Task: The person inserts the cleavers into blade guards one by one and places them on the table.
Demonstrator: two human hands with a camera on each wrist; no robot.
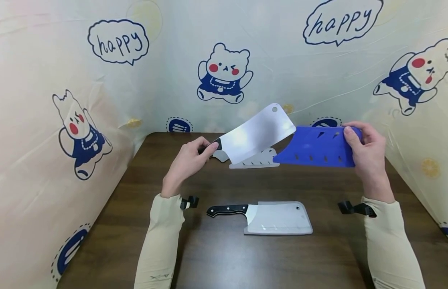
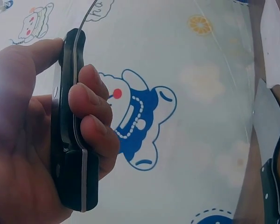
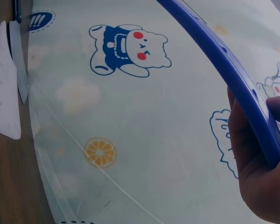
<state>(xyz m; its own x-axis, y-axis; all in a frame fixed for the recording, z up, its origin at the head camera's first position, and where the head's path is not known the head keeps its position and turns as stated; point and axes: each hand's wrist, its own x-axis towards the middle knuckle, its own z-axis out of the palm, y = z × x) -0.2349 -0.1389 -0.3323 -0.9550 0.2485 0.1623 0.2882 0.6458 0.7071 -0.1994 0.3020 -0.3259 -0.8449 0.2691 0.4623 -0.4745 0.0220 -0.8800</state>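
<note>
My left hand grips a cleaver by its black handle. The cleaver's bare, shiny blade slants up to the right, with a round hole near its top corner. In my right hand is a blue slotted blade cover, pinched at its right end between thumb and fingers. The blade's far corner overlaps the cover's left end in the head view. Both are held up above the table. Seen edge-on in the right wrist view, the blue cover curves slightly.
On the dark wooden table, nearer me, lies a second cleaver in a pale cover. Farther back, partly hidden by the raised cleaver, are a white slotted cover and another knife. A printed cloth stands behind.
</note>
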